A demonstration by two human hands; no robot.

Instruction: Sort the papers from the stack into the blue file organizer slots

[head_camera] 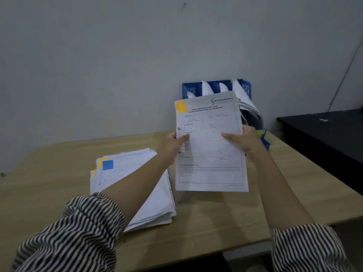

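Head view is showing both hands holding one form [210,146] upright above the worktop [225,216], in front of the blue organizer [191,90]. Left hand [172,146] is pinching its left edge, thumb on the front; right hand [243,141] is pinching the right edge the same way. Stack [137,183] is lying on the worktop under the left forearm, a blue sticker [107,165] on top.

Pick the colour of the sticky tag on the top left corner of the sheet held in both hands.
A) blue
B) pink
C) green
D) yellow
D: the tag on the held sheet is yellow; the blue tag sits on the stack lying on the table, not on the sheet that the left hand and right hand grip.
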